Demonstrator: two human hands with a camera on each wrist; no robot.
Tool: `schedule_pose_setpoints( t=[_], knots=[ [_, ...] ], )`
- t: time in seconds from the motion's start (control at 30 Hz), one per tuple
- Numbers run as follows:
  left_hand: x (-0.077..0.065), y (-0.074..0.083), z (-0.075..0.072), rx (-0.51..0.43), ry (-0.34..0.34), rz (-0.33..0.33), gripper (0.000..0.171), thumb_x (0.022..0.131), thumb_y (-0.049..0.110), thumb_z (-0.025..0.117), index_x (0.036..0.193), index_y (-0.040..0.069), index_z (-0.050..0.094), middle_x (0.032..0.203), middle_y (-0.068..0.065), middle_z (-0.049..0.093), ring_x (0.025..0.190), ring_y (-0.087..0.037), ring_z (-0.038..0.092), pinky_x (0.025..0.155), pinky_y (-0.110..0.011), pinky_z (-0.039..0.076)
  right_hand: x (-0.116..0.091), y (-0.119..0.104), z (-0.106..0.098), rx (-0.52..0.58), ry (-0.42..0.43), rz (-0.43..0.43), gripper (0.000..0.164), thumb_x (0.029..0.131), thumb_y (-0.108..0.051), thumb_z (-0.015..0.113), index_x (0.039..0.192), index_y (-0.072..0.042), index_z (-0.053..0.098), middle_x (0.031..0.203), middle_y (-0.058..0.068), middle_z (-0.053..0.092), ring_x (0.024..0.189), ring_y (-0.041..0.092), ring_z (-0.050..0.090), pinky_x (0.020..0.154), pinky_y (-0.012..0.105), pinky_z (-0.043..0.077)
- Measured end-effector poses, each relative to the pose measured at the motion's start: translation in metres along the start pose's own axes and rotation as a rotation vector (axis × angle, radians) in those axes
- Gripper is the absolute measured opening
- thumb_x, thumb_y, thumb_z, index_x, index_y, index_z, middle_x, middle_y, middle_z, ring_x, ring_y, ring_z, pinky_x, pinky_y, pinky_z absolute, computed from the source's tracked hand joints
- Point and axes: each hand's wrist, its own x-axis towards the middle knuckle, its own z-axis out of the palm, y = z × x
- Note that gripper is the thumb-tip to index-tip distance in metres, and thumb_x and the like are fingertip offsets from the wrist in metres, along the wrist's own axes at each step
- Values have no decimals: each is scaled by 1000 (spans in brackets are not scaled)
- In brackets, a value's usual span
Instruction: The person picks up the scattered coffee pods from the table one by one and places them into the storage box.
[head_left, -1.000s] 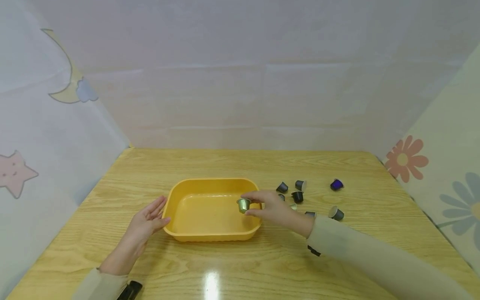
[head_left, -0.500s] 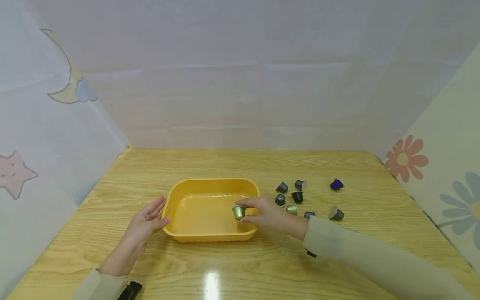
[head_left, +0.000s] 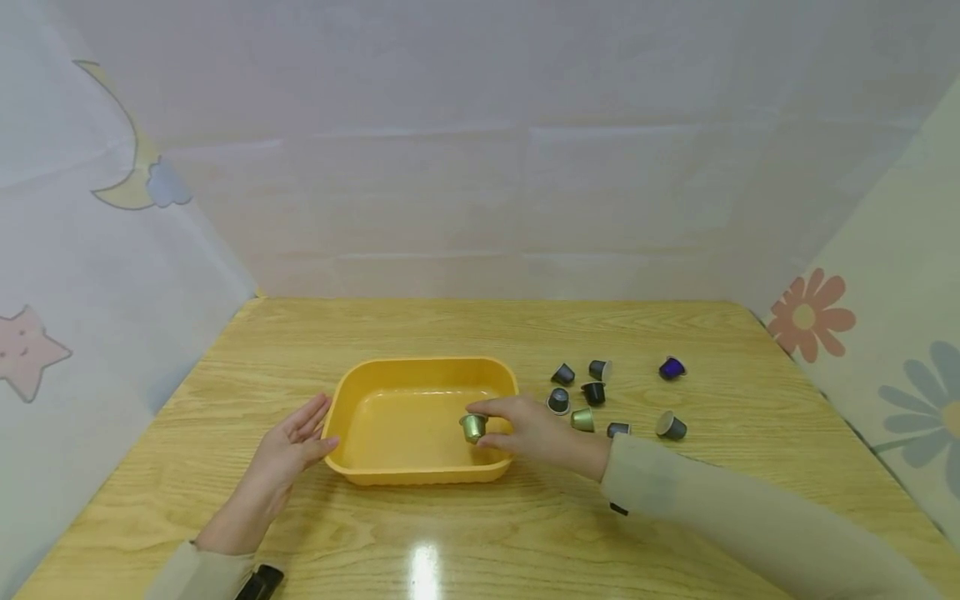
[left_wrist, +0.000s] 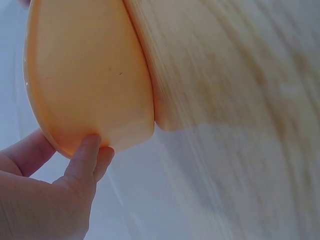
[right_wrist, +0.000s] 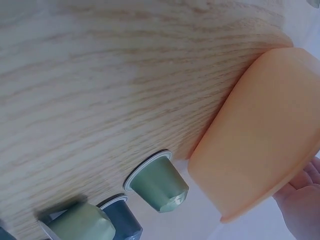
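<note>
My right hand (head_left: pixel 528 429) reaches over the right side of a yellow plastic tub (head_left: pixel 420 477). It pinches a light green coffee capsule (head_left: pixel 473 428) between thumb and fingers, inside the tub's outline in the head view. In the right wrist view the tub wall (right_wrist: pixel 260 130) hides the held capsule and most of that hand (right_wrist: pixel 300 197). At the opposite end, my left hand (head_left: pixel 281 458) rests against the tub's left rim, its fingers fairly straight. The left wrist view shows fingertips (left_wrist: pixel 90 142) touching the outer wall (left_wrist: pixel 100 75).
Several coffee capsules lie right of the tub on the wooden table (head_left: pixel 420 329): a green one (head_left: pixel 582 420), a black one (head_left: pixel 593 393), a grey one (head_left: pixel 671 426) and a purple one (head_left: pixel 672 367) among them. Fabric walls enclose the table's back and sides.
My right hand has moved slightly left and down with the green capsule, further over the tub. Another green capsule beside the tub has come into fuller view. The left hand stays at the rim.
</note>
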Motion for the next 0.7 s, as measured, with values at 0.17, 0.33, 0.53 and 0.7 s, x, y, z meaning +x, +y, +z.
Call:
schedule_pose_setpoints(
  t=[0.17, 0.33, 0.53, 0.7],
  knots=[
    [1, -1, 0, 4, 1, 4, 74, 97, -2, 54, 155, 3, 9, 160, -12, 13, 146, -33, 11, 109, -38, 30, -4, 0, -4, 48, 17, 17, 44, 90, -8, 70, 129, 8, 58, 127, 21, 61, 67, 10, 59, 67, 25, 54],
    [1, -1, 0, 2, 3, -2, 74, 97, -1, 55, 156, 4, 9, 160, -11, 13, 146, -35, 11, 109, -38, 30, -15, 7, -10, 23, 122, -43, 41, 86, -4, 73, 124, 9, 61, 122, 20, 64, 92, 23, 68, 76, 30, 57],
    [0, -1, 0, -3, 8, -15, 73, 98, -1, 54, 156, 5, 10, 160, -11, 13, 146, -36, 10, 106, -30, 37, -31, 15, -19, 3, 180, -24, 41, 85, -2, 73, 123, 9, 62, 119, 20, 65, 109, 35, 63, 86, 42, 56],
    [-1, -1, 0, -1, 9, -15, 73, 98, 0, 54, 156, 5, 10, 160, -11, 13, 146, -35, 10, 106, -30, 36, -45, 17, -30, 47, 200, 46, 42, 86, -3, 71, 125, 8, 61, 122, 21, 64, 107, 37, 63, 83, 45, 56]
  ],
)
